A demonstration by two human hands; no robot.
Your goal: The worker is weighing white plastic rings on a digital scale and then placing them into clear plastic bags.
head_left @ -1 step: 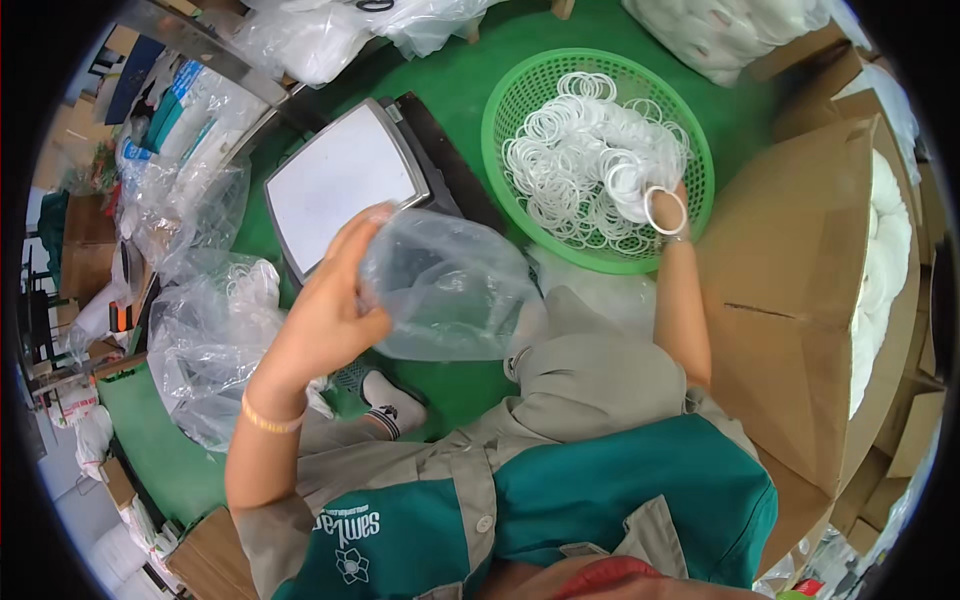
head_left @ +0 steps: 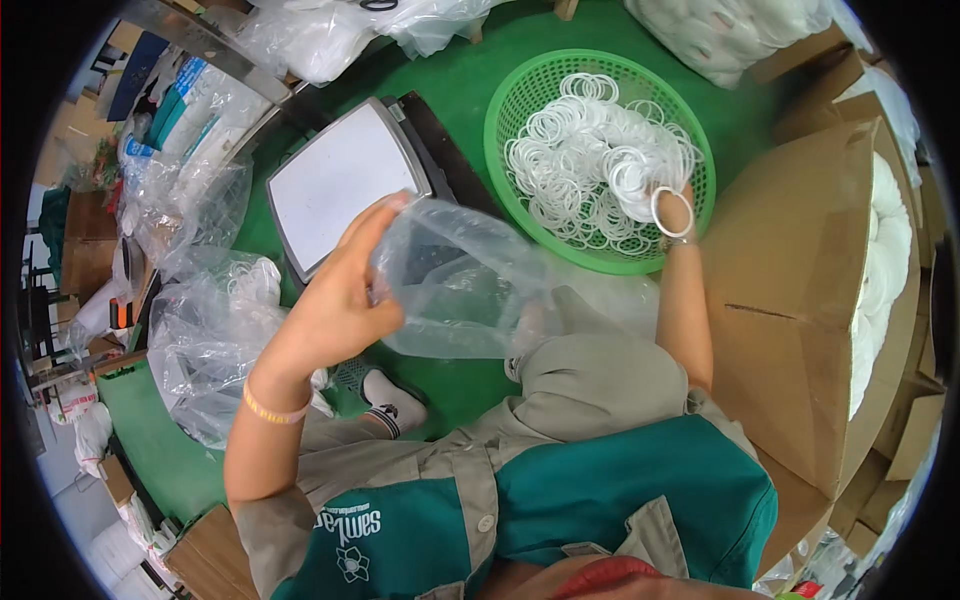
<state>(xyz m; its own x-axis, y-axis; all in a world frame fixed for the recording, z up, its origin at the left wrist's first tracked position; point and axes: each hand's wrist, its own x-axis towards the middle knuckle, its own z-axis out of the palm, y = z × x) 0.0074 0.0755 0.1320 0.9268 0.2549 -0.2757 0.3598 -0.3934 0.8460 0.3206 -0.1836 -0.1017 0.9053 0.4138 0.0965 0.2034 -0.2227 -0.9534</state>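
My left hand (head_left: 345,290) grips the rim of a clear plastic bag (head_left: 460,285), fingers at its upper edge and thumb below, so the bag's mouth gapes beside my palm. To the right, my right hand (head_left: 678,208) reaches into a green perforated basket (head_left: 497,165). It is closed around a bunch of white plastic rings (head_left: 628,178), and one ring hangs over the back of the hand near the wrist. Its fingertips are hidden by the rings. Many loose white rings (head_left: 555,165) lie heaped in the basket around it.
A scale with a white platform (head_left: 345,180) sits on the green floor beyond my left hand. A large cardboard box (head_left: 790,290) with white contents stands close at my right arm. Crumpled clear bags (head_left: 215,340) lie at the left, and a full white bag (head_left: 730,35) is at the back right.
My left hand has shifted slightly right with the bag. My right hand and its bunch of rings have moved slightly right within the basket.
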